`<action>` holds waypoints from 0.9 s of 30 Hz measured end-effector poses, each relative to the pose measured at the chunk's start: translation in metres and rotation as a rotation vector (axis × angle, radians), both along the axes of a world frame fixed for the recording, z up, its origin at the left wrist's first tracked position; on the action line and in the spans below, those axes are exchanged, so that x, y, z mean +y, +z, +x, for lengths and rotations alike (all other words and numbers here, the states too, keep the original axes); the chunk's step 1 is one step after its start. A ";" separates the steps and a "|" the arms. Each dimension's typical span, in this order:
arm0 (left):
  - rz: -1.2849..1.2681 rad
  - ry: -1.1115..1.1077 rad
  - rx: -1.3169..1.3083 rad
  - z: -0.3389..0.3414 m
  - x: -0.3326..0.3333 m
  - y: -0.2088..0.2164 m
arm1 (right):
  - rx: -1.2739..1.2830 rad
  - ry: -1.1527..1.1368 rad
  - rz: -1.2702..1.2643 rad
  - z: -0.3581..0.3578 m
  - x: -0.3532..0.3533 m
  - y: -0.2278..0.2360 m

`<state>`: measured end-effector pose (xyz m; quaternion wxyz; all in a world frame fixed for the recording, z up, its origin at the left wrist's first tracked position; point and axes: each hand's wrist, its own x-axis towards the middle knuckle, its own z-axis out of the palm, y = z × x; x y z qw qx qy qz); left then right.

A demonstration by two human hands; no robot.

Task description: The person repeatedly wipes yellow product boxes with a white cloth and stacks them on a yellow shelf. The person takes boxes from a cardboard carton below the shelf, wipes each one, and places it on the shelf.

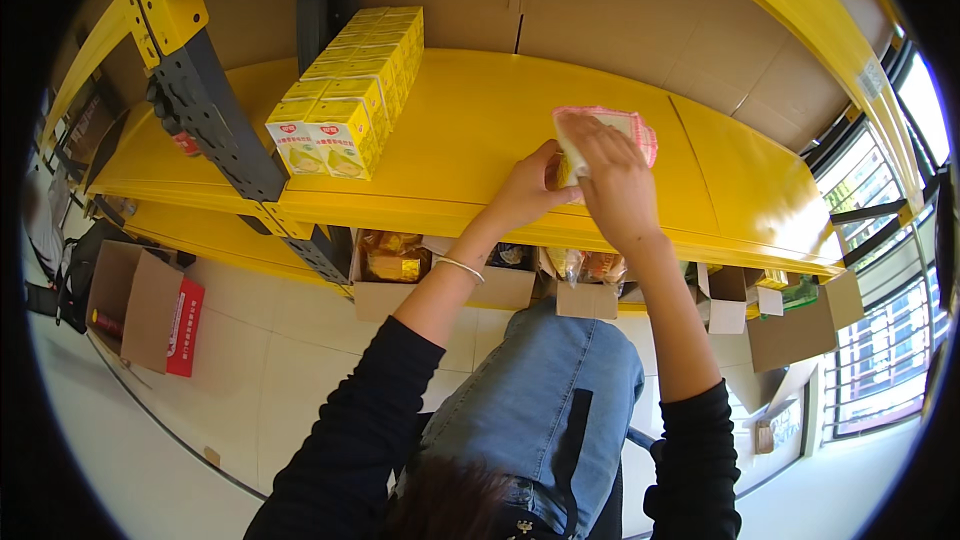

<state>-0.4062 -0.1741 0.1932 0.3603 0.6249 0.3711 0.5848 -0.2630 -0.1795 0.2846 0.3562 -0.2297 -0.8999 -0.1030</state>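
Note:
Above the shelf's front edge, my left hand (528,187) is closed round a small yellow item (562,171), mostly hidden by my fingers and a cloth; it looks like a carton, though its kind is unclear. My right hand (618,180) presses a white cloth with a pink checked border (638,130) against that item, fingers bent over the fabric. To the left on the yellow shelf (480,120) stands a block of yellow-and-white drink cartons (345,110), lined up in rows from front to back.
A dark perforated post (215,110) rises left of the cartons. Below the shelf are open cardboard boxes with packaged goods (395,265). More open boxes stand lower right (795,325), and a red-and-brown box (150,310) is at the left. Cardboard panels (620,10) back the shelf.

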 end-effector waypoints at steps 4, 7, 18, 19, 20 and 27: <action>-0.039 -0.034 -0.064 0.003 -0.005 0.008 | 0.237 -0.031 -0.243 0.015 0.011 -0.008; -0.053 -0.019 -0.047 0.005 -0.008 0.012 | 0.416 -0.109 -0.199 0.013 -0.001 -0.036; -0.045 -0.066 -0.068 0.003 -0.010 0.013 | 0.214 -0.342 -0.066 0.029 -0.022 -0.085; -0.052 -0.079 -0.088 0.003 -0.010 0.013 | 0.183 -0.364 -0.077 0.031 -0.026 -0.087; -0.060 -0.093 -0.108 0.003 -0.008 0.015 | 0.141 -0.402 -0.130 0.034 -0.030 -0.087; -0.121 -0.106 -0.108 0.003 -0.012 0.018 | 0.234 -0.372 -0.370 0.065 -0.036 -0.086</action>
